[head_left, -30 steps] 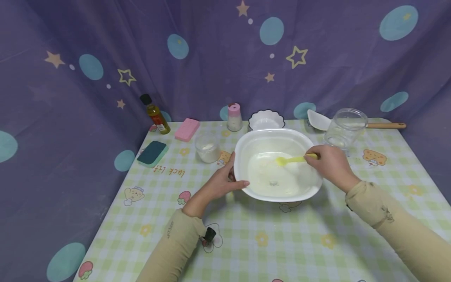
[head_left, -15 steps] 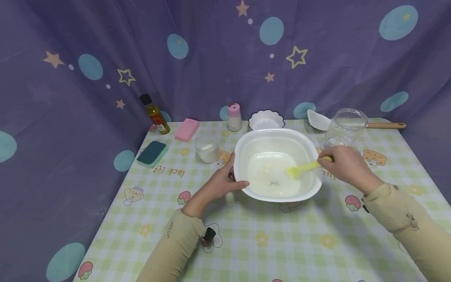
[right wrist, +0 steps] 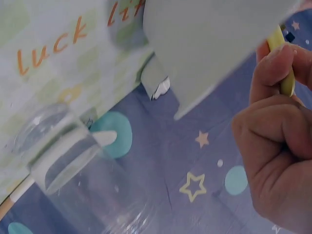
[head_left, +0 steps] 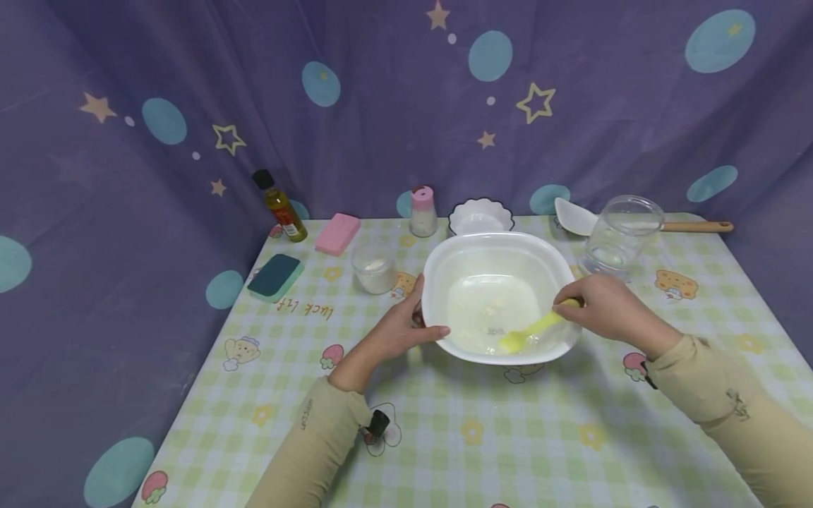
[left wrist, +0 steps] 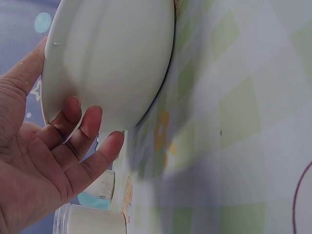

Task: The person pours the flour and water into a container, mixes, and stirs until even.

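Observed rounded white basin (head_left: 495, 255), holding pale liquid (head_left: 492, 295), gripped by left hand (head_left: 399, 328); noted bright-yellow spoon (head_left: 538, 327), pinched in right hand (head_left: 603, 307).

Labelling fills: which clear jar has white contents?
The smaller jar, left of the white bowl; the larger jar, near the right hand, looks empty.

Soft, even light in head view, mostly sharp; small glints in bowl (head_left: 495, 257) left of right hand (head_left: 600, 305); diffuse shadow on tablecloth (left wrist: 234, 117) beyond left hand (left wrist: 48, 156); wrist views dimmer, bluish (right one softer)
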`<move>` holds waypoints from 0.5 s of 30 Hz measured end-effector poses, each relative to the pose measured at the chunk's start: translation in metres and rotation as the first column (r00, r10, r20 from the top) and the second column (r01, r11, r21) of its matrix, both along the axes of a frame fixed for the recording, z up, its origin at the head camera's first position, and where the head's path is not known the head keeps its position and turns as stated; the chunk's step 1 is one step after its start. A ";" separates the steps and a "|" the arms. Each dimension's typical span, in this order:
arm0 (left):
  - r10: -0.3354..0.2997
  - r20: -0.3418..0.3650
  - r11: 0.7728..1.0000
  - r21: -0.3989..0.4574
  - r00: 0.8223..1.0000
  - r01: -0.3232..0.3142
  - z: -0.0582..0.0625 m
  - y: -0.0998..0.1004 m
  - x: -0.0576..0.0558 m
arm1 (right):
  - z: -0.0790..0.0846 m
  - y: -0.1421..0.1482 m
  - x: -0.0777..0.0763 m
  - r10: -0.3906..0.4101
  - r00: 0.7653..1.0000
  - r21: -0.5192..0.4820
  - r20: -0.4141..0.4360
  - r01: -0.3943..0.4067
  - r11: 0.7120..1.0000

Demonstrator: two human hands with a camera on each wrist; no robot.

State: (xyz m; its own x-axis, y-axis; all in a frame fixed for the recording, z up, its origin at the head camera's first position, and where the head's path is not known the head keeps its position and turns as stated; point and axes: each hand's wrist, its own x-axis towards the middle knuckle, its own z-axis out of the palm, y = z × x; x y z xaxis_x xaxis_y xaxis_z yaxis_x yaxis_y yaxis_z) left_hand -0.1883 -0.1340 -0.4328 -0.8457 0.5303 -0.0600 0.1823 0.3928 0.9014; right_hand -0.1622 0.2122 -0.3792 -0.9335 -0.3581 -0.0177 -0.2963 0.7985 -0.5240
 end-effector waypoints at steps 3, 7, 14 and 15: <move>-0.001 -0.001 1.000 0.004 1.000 0.001 0.000 0.000 0.000 | -0.005 -0.009 -0.001 0.023 0.999 -0.006 -0.030 -0.023 1.000; -0.005 -0.002 1.000 0.010 1.000 0.005 0.000 0.000 0.000 | -0.010 -0.021 -0.003 0.048 0.995 -0.032 -0.087 -0.050 0.998; 0.000 0.006 1.000 0.017 1.000 0.000 -0.001 0.000 0.000 | -0.026 -0.038 -0.010 0.028 0.982 -0.073 -0.188 -0.043 0.996; 0.001 0.006 1.000 0.014 1.000 -0.001 -0.001 0.000 0.000 | -0.028 -0.040 -0.012 0.023 0.979 -0.076 -0.200 -0.039 0.996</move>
State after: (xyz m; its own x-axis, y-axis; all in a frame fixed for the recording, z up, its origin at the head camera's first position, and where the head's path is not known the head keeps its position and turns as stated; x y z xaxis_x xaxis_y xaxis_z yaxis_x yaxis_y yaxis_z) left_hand -0.1882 -0.1345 -0.4341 -0.8459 0.5302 -0.0579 0.1763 0.3803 0.9079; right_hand -0.1739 0.1721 -0.4072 -0.9038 -0.3800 0.1969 -0.4253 0.7458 -0.5128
